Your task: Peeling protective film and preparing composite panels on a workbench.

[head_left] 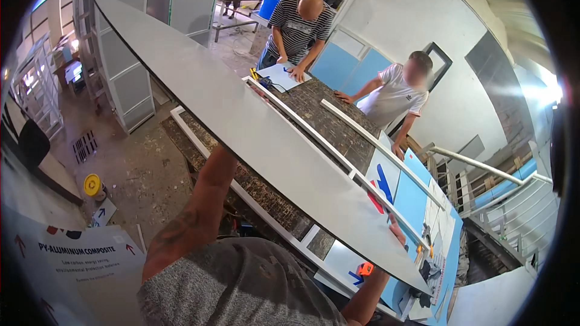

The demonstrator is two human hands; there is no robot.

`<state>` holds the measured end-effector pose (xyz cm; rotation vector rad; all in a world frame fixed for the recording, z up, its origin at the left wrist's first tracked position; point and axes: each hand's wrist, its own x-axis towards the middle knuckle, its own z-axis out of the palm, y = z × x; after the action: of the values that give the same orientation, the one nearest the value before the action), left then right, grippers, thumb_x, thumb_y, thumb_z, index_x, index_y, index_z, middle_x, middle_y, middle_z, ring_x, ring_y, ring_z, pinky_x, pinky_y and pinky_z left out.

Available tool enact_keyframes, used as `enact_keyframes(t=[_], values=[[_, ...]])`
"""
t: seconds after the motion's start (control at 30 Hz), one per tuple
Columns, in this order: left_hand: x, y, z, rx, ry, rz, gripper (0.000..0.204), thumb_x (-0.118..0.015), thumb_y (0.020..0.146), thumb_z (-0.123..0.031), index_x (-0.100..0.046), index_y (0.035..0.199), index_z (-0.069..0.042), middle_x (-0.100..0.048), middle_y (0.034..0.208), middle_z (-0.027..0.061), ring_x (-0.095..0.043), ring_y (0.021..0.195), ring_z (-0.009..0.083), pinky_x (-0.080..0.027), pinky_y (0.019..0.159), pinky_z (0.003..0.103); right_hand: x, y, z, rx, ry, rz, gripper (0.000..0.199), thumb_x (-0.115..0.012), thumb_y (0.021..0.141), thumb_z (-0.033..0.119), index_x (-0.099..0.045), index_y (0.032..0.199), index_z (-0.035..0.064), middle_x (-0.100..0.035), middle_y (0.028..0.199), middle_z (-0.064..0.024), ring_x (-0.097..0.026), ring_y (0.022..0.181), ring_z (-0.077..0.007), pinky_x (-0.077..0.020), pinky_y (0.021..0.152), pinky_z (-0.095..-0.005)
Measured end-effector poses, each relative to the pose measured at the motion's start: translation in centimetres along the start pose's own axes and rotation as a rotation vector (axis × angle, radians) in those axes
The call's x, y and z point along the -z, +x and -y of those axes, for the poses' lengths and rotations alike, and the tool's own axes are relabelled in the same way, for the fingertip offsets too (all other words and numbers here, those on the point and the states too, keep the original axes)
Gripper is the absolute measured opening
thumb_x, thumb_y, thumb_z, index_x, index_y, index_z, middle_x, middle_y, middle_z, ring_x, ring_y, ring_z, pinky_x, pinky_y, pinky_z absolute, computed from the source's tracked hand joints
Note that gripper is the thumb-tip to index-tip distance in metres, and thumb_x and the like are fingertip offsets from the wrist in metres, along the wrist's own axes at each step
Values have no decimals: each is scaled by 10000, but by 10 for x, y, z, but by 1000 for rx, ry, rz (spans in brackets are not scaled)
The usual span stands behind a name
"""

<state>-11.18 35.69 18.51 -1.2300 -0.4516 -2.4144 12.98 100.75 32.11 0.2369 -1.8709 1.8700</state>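
Observation:
A long grey flat panel [260,127] is held up at a slant over the workbench and runs from the far left to the lower right. My left forearm [208,190] rises to the panel's near edge, and the hand itself is hidden behind it. My right arm [370,296] passes under the panel's lower end. The fingers of my right hand [396,231] show past the far edge, gripping it. A small orange object [364,268] sits by my right wrist.
The workbench [329,118] has a dark mottled top with long white frame strips [377,148] and blue printed sheets [414,202]. Two people lean on its far end: one in a striped shirt [299,27], one in white [396,93]. A yellow roll [92,185] lies on the floor at left.

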Motion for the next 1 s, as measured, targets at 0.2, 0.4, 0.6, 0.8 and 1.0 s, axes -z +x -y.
enact_keyframes(t=[0.2,0.4,0.6,0.8,1.0], values=[[25,72,-39,30,17,-71,665,-734,924,-467,-556,1414,-54,-669,1257,145,-648,1130,339,-557,977,519,-43,6,-33,69,-84,348,378,-593,1029,157,-652,1347,-39,-582,1508,-194,-595,1328,-288,-357,1259,-498],[-136,227,-85,311,354,-543,732,-692,972,-539,-512,1461,-25,-529,1493,207,-515,1352,368,-522,992,527,-60,53,-33,-539,726,132,371,-578,1046,150,-654,1360,-32,-555,1533,-212,-604,1331,-322,-401,1233,-484],[-256,107,-149,-359,386,-374,761,-390,1060,-710,-514,1513,-111,-576,1472,195,-588,1304,326,-542,1011,482,-86,63,21,-26,-10,285,399,-526,1088,225,-584,1441,46,-513,1561,-238,-584,1356,-359,-484,1142,-477],[-187,3,-125,56,-344,-1175,738,-380,1072,-683,-549,1504,-108,-663,1395,114,-678,1166,302,-546,1026,497,-76,29,-4,347,-572,371,437,-505,1108,276,-524,1503,89,-496,1565,-254,-580,1358,-389,-544,1077,-474],[-38,-166,-131,-31,234,-991,644,-389,1101,-592,-557,1505,-119,-628,1469,105,-651,1226,299,-536,1044,538,-40,6,-120,796,-685,362,571,-592,1059,279,-444,1551,29,-570,1478,-250,-635,1274,-420,-572,1052,-479]])
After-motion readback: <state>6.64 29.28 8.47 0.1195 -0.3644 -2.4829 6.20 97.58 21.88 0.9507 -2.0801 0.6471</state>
